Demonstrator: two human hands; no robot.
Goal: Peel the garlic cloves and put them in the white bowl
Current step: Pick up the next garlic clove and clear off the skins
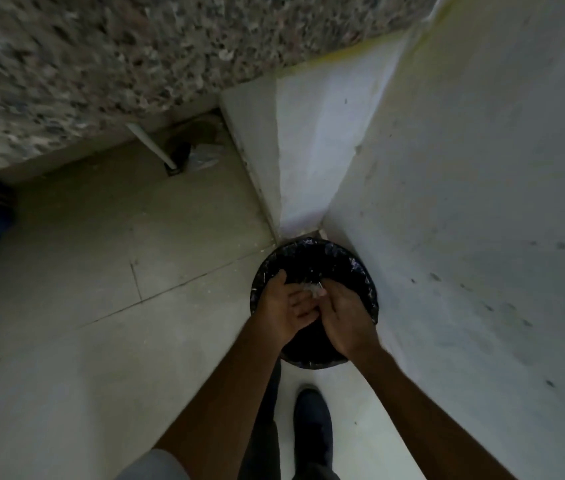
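Note:
Both my hands are held together over a round bin lined with a black bag (312,258) that stands on the floor in a wall corner. My left hand (286,308) is palm-up with its fingers relaxed. My right hand (345,315) lies against it, fingers bent toward the left palm. Pale, papery garlic skins (314,289) show between the fingertips of the two hands, above the bin's opening. No garlic clove and no white bowl are in view.
A speckled granite counter (118,64) overhangs at upper left, with a white pipe (152,145) beneath it. White walls (481,202) close in on the right. My dark shoe (312,420) stands on the pale tiled floor (101,271) just before the bin.

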